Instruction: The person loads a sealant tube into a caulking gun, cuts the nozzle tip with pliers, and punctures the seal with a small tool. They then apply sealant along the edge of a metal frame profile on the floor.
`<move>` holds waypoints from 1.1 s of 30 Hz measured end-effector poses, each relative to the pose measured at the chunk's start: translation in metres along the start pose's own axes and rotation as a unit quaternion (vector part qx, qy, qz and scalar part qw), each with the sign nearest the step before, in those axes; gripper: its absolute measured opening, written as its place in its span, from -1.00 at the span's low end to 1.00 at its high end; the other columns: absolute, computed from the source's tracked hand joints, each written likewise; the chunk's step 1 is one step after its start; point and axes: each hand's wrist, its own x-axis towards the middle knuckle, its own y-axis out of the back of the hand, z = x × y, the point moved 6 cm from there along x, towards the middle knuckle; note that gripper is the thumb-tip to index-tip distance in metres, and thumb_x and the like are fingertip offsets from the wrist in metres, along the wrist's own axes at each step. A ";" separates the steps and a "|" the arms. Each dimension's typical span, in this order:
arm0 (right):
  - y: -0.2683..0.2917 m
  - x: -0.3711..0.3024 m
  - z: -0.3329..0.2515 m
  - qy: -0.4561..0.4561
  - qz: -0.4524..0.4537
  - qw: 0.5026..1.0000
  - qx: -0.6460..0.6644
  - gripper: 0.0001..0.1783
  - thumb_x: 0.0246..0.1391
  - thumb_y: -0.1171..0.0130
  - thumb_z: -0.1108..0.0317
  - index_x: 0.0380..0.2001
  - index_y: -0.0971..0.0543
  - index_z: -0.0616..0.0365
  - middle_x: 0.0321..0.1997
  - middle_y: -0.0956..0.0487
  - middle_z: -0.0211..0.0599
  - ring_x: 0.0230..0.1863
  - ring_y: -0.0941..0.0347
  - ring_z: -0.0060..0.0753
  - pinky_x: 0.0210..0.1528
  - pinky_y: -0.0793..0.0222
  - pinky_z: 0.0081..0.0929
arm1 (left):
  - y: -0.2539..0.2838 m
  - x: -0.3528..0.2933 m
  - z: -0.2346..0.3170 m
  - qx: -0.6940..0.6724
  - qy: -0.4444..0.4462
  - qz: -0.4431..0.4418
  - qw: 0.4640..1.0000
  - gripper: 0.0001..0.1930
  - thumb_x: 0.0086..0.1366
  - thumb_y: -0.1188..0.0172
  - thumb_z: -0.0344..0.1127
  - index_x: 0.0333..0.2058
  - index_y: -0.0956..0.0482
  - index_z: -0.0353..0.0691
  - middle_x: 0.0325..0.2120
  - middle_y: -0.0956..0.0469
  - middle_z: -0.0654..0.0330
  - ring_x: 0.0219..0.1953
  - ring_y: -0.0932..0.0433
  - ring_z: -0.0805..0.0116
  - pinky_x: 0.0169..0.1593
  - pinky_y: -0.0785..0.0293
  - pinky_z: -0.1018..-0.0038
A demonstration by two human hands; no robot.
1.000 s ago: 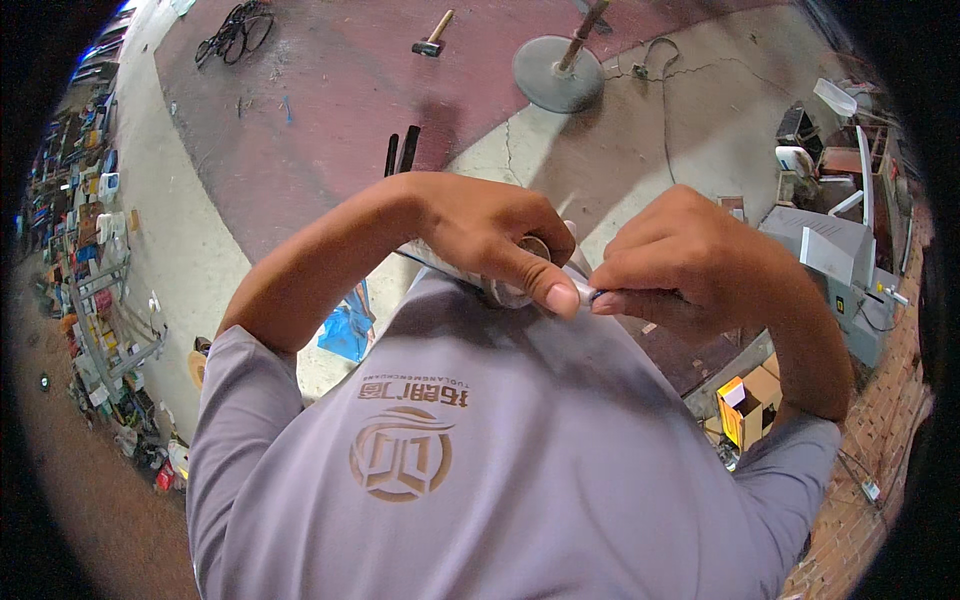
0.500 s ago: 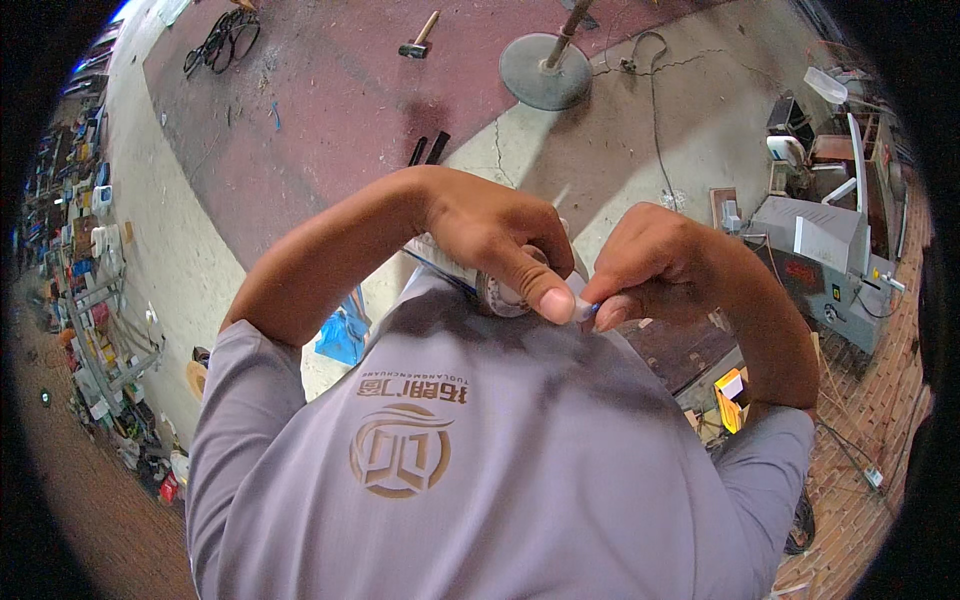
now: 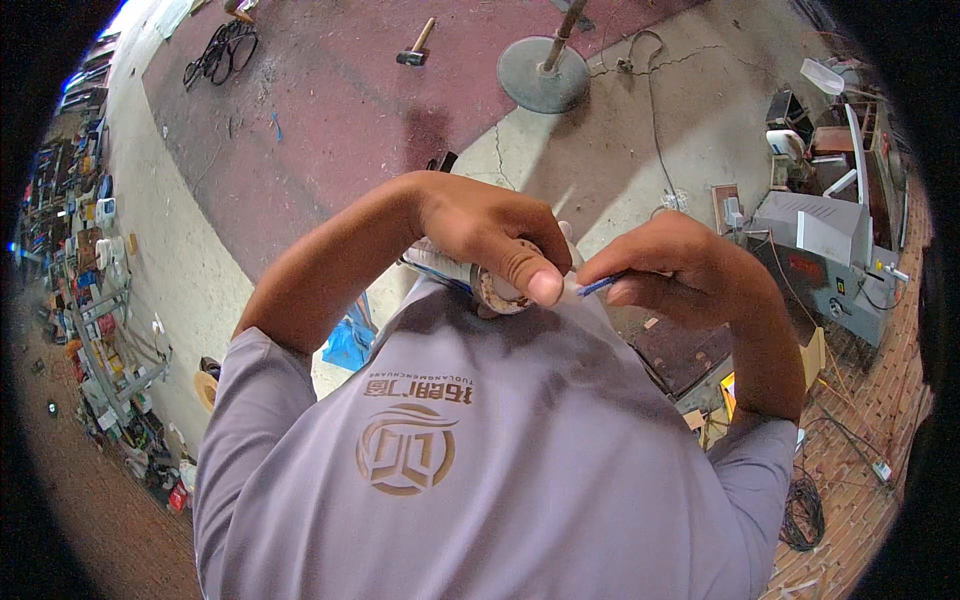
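Note:
My left hand [image 3: 490, 228] is wrapped over a white cylindrical tube [image 3: 496, 294] in front of my chest. The tube's round end, marked with brownish residue, shows below the thumb; its other end comes out near the wrist. My right hand [image 3: 668, 265] pinches a thin blue stick-like piece [image 3: 603, 284] between thumb and fingers, its tip pointing at my left thumb. A small whitish bit lies between the two hands, too blurred to name. The grey shirt [image 3: 520, 430] hangs just beneath both hands.
On the floor ahead lie a hammer [image 3: 416, 44], a coiled black cable [image 3: 222, 52] and a round stand base [image 3: 544, 76]. A grey metal machine [image 3: 812, 255] stands at right. A blue bag [image 3: 348, 340] sits by my left arm; cluttered goods line the left edge.
My right hand has drawn slightly up and away from my left thumb. More of the blue piece now shows between its fingers. The left hand keeps its hold on the tube.

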 end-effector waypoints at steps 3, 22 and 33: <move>0.005 -0.008 -0.008 -0.046 0.019 0.998 -0.029 -0.76 0.26 -0.27 0.30 -0.08 -0.62 0.16 -0.42 -0.65 -0.11 -0.41 -0.61 -0.06 -0.38 -0.43 -0.30 | 0.003 0.001 0.001 0.013 -0.020 0.009 1.000 -0.13 0.08 -0.33 0.49 -0.39 -0.49 -0.46 -0.55 -0.45 0.24 -0.46 -0.42 0.46 -0.44 -0.32 0.41; 0.018 -0.013 0.071 -0.065 0.458 0.857 0.228 -0.56 0.52 0.19 0.01 -0.30 -0.43 0.14 -0.35 -0.58 -0.19 -0.34 -0.54 -0.38 -0.15 -0.51 -0.41 | 0.028 -0.021 0.028 -0.001 -0.216 0.127 0.968 -0.49 0.45 -0.12 0.08 -0.14 -0.50 -0.40 -0.35 -0.51 0.17 -0.34 -0.52 0.42 -0.24 -0.49 0.47; -0.033 0.049 0.119 0.050 0.464 0.864 0.190 -0.45 0.42 0.09 -0.07 0.24 -0.33 0.10 0.07 -0.52 -0.22 0.08 -0.50 -0.38 0.16 -0.41 -0.40 | 0.027 -0.014 0.082 0.147 -0.299 0.255 0.908 -0.23 0.34 -0.04 0.42 -0.23 -0.58 -0.38 -0.36 -0.56 0.16 -0.27 -0.53 0.40 -0.17 -0.43 0.45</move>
